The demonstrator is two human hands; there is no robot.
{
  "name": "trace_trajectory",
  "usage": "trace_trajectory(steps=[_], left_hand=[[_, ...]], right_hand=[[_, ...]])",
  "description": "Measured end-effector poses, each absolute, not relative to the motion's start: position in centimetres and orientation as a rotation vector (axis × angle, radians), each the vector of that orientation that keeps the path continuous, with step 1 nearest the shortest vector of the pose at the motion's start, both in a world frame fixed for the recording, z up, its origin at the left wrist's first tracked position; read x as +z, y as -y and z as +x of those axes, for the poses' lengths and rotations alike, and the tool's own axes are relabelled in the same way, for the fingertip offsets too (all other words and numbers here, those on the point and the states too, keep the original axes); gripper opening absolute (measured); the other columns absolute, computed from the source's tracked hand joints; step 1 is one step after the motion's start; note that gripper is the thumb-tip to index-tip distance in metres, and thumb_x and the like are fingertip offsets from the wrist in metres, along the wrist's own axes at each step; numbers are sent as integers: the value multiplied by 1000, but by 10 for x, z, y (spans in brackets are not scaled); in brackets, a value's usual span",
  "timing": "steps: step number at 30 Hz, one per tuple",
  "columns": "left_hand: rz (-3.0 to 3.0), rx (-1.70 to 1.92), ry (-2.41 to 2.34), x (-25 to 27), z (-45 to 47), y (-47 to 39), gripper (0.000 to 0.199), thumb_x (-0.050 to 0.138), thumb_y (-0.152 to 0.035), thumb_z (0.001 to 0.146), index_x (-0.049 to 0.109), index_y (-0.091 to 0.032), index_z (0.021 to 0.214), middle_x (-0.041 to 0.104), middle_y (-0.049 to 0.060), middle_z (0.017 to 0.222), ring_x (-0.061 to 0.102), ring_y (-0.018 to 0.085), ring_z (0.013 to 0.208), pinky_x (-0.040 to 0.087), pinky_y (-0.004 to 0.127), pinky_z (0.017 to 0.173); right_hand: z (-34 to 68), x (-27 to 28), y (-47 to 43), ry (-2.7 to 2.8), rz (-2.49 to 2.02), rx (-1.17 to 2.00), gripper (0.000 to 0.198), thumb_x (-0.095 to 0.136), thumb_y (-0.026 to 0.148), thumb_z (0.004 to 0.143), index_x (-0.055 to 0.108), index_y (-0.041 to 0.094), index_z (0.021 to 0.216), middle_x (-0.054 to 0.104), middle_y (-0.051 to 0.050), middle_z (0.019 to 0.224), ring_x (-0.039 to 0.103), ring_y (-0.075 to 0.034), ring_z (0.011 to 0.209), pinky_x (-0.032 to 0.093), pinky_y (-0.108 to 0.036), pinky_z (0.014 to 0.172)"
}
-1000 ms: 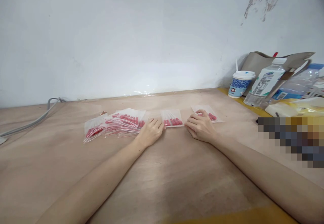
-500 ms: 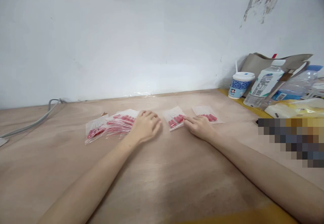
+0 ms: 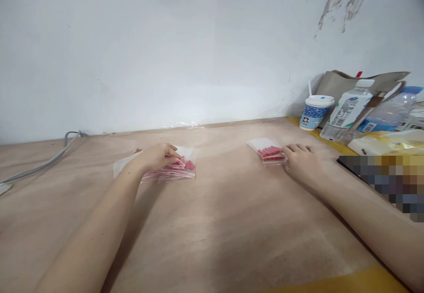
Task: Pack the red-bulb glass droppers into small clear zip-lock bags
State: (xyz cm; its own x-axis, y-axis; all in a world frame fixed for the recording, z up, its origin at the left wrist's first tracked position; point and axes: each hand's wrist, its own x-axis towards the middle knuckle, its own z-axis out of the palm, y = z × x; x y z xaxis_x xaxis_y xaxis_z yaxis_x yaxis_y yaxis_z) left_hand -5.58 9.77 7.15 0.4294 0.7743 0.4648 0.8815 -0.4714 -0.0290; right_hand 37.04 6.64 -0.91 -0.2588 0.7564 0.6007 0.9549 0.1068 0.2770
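On the left of the wooden table lies a pile of clear zip bags point(image 3: 168, 176), each with small red pieces inside. My left hand point(image 3: 162, 155) is over this pile, fingers closed on the top of it and seemingly pinching a bag; the wrist hides part of the pile. Farther right is a small stack of zip bags point(image 3: 267, 144) with red pieces showing in a row. Beside its right edge is my right hand point(image 3: 302, 161), fingers bent and closed on that edge, the thumb largely hidden.
A paper cup point(image 3: 316, 113) with a straw, a clear bottle point(image 3: 347, 110), a second bottle point(image 3: 387, 110) and a grey-beige bag point(image 3: 334, 85) stand at the back right. A blurred-out patch point(image 3: 391, 180) lies nearer. A grey cable point(image 3: 49, 165) runs along the left, below the white wall.
The zip bag that lay in the middle is now at the right stack. My right hand has moved right with it. My left hand has shifted left on the pile.
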Motion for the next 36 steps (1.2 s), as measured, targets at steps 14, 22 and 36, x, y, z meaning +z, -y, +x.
trace_trajectory(steps=[14,22,36], left_hand=[[-2628,-829,1214,-12,56,-69,37,57,-28,82,55,-17,117,50,12,123,47,26,114,40,41,95],[-2686,-702,1114,-4,27,-70,12,48,-21,89,59,-18,91,62,4,89,61,16,81,49,26,72],[-2448,-434,1000,-5,44,-80,15,45,-15,87,55,-16,98,60,7,85,60,21,75,45,26,54]], right_hand=[[279,-6,-61,2405,-881,-427,16,48,17,81,60,17,92,62,-7,89,55,-17,81,35,-32,74],[265,-17,-83,2339,-810,-250,20,47,17,81,60,19,96,62,-8,96,57,-17,82,44,-30,72],[258,-34,-96,2132,-902,-295,21,49,16,82,66,21,92,66,-6,92,61,-14,78,47,-25,65]])
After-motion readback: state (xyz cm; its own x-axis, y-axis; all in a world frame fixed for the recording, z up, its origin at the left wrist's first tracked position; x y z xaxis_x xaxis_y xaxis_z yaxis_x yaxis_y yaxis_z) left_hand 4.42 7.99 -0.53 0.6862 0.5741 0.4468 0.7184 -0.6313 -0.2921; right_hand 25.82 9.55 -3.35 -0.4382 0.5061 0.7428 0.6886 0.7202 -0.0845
